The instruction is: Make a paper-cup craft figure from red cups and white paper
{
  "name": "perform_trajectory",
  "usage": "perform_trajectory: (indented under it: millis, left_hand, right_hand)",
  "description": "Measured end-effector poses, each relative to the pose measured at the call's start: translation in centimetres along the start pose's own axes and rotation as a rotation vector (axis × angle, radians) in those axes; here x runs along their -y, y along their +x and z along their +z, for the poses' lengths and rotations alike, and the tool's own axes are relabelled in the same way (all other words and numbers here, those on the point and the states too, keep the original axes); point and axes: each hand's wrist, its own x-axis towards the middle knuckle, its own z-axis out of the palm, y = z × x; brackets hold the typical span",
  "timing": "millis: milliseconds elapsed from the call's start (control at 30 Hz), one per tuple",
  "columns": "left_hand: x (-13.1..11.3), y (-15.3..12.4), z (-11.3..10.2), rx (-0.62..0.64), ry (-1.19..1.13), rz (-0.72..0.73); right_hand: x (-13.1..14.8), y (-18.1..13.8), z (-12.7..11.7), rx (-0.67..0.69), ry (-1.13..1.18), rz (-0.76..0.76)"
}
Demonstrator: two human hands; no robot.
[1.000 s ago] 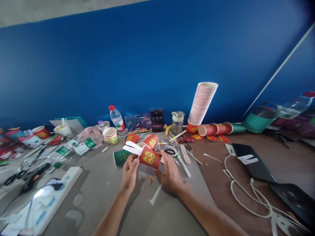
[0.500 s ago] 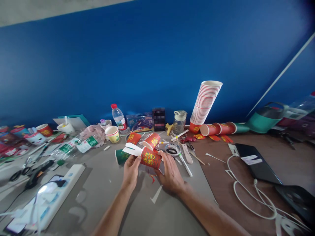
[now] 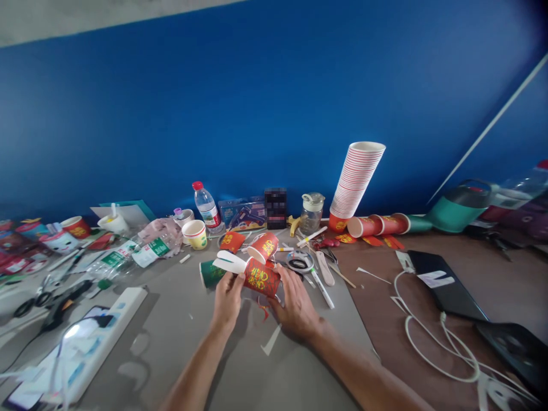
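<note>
Both my hands hold a red paper cup [image 3: 262,277] on its side just above the grey table; it has yellow print, and white cut strips [image 3: 229,262] stick out of its left end. My left hand [image 3: 227,301] pinches the strip end with fingers closed. My right hand [image 3: 295,305] cups the cup's base end from the right, its fingers curved round the cup. A green cup [image 3: 209,273] lies just behind my left hand. Another red cup [image 3: 264,246] lies beyond.
A leaning stack of red-and-white cups [image 3: 354,181] stands at the back, with lying cups [image 3: 374,224] beside it. A water bottle [image 3: 206,206], a jar [image 3: 311,212], a tape roll [image 3: 299,262], scissors [image 3: 32,299], a power strip [image 3: 92,339], a white cable [image 3: 432,338] and dark tablets [image 3: 443,285] lie around.
The view has shifted a little. My hands and the red cup stay almost in place, with the cup raised very slightly.
</note>
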Motion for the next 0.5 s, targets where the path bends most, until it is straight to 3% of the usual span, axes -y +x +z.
perform_trajectory:
  millis: [300,500]
  left_hand:
    - [1.3,0.5,0.0,0.174,-0.245,-0.05]
    - [1.1,0.4,-0.3,0.212,-0.232,-0.058]
  right_hand:
    - [-0.7,-0.2,0.3,-0.023,0.012,0.043]
    - [-0.8,-0.3,0.1,-0.008,0.091,0.092]
